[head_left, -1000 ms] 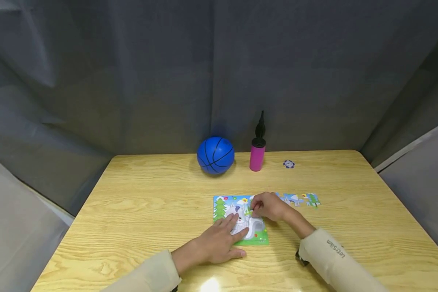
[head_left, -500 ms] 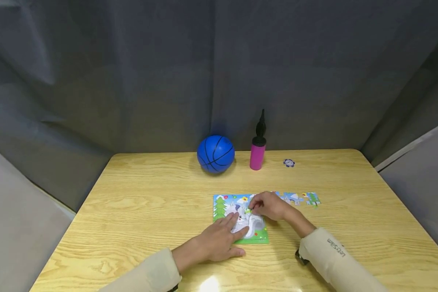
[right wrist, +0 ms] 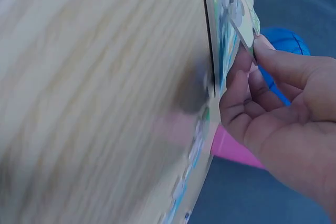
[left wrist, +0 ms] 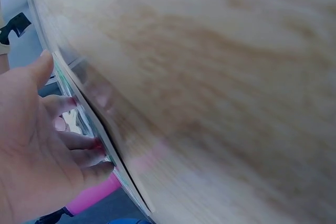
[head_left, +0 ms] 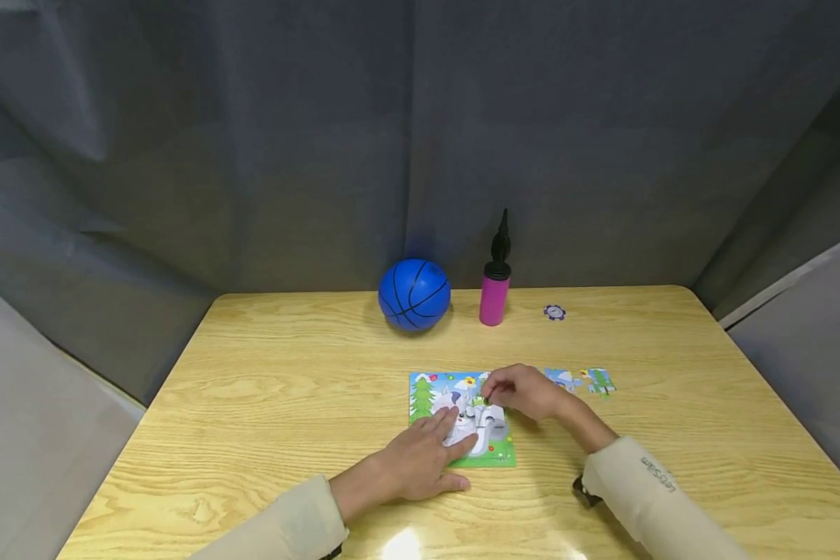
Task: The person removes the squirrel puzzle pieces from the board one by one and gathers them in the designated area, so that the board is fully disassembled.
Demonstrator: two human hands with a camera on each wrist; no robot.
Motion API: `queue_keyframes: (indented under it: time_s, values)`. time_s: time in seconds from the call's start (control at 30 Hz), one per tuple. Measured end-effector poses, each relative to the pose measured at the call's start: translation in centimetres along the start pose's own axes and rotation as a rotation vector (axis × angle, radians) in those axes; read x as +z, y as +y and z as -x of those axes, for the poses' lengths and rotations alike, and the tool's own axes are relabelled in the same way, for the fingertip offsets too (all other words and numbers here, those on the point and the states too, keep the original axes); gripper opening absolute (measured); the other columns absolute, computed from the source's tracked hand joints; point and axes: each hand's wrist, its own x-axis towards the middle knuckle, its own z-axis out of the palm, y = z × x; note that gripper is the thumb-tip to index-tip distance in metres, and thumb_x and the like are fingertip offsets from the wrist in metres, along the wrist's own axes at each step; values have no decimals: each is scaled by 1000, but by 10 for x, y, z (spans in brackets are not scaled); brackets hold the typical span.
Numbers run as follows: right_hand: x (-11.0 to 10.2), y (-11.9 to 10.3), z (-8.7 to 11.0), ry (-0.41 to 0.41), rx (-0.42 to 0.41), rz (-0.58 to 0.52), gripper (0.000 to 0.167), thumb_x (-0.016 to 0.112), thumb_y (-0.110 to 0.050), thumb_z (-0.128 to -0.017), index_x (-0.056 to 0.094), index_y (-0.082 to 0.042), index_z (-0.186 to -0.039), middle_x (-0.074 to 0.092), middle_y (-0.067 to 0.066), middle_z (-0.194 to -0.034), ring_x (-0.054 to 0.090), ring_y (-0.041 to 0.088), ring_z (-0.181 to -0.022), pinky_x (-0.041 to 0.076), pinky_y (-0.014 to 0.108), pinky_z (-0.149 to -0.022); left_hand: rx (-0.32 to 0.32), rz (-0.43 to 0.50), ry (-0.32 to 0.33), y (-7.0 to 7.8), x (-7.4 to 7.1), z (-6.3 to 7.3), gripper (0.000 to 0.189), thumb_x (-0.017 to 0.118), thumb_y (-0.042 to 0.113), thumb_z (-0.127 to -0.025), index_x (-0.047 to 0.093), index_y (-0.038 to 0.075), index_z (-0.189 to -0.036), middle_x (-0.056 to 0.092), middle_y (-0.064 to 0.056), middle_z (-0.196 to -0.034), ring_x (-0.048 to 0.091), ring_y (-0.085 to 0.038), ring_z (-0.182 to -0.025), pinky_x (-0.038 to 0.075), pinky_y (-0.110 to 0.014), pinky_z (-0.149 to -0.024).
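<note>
Wood tbl (head_left: 287,350): R hand (head_left: 528,392) pinches jigsaw pc (right wrist: 243,26), L hand (head_left: 420,464) on puzzle (head_left: 422,395).

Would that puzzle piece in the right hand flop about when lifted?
Probably not: the puzzle piece looks stiff, showing no droop as the right hand pinches it. It's likely light, being small and thin for its width.

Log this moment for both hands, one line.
left hand: rests on puzzle | right hand: pinches tilted piece | other pieces: right of puzzle | beyond: blue ball
</note>
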Motion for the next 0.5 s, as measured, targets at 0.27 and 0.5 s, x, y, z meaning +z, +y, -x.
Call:
queue_keyframes:
  time_s: [0.27, 0.5]
  values:
    - [-23, 18, 20, 38, 44, -38, 14, 53, -2, -94, 66, -2, -100, 65, 9, -88, 54, 16, -70, 46, 23, -59, 0, 22, 0, 0, -1, 0, 65, 37, 60, -94, 28, 27, -150, 21, -23, -156, 21, -33, -146, 29, -45, -115]
    - [-48, 38, 46, 83, 62, -25, 16, 51, -2, -95, 65, 0, -103, 66, 13, -99, 56, 17, -80, 50, 28, -65, 5, 44, 1, -1, -2, 2, 65, 38, 58, -95, 28, 26, -150, 21, -23, -155, 21, -34, -145, 30, -46, -115]
